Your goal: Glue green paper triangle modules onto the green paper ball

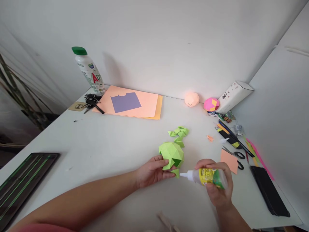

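Note:
A faceted green paper ball (172,152), with an opening on its lower right side, rests in my left hand (154,170). Thumb and fingers of that hand are closed on its lower edge, and a small green paper piece (175,172) sits at the fingertips. My right hand (220,187) grips a clear glue bottle (209,177) with a yellow and green label, tilted on its side. Its white nozzle points left, close to the small piece; whether they touch I cannot tell. Just behind the ball lies a pile of folded green paper pieces (181,131).
Peach paper sheets (149,104) and a white bottle (90,72) stand at the back left. A peach ball (191,99), pink ball (211,104) and white box (235,96) line the back right. Scissors (234,153), a black case (269,190) and pens are at right; a dark tablet (26,183) is left.

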Motion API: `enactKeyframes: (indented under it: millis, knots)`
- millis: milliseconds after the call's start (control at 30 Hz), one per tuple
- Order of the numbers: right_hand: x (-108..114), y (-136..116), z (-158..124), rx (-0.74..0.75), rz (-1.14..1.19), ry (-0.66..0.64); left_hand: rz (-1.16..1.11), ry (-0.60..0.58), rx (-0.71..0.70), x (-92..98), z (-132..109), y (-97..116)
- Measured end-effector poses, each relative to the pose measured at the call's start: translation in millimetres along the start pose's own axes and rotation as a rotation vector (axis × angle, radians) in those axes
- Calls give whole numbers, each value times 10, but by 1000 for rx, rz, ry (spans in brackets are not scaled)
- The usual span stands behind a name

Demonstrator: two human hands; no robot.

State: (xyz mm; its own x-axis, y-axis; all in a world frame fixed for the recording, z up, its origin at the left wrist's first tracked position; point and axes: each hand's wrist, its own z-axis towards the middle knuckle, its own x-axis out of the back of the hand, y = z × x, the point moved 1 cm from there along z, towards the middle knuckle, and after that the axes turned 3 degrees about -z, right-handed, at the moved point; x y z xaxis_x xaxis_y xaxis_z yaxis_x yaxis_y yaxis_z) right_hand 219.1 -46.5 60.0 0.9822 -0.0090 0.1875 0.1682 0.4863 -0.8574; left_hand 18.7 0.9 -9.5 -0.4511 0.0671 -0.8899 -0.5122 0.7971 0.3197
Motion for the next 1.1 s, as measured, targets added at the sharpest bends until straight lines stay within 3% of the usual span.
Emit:
enactKeyframes:
  millis: [300,1100]
  knots:
    - [-88,11,-19,17,-82,-20,6,20,-5,16,-3,-10]
    - [-62,18,-47,9,-129,-17,6,27,-4,21,-3,-13]
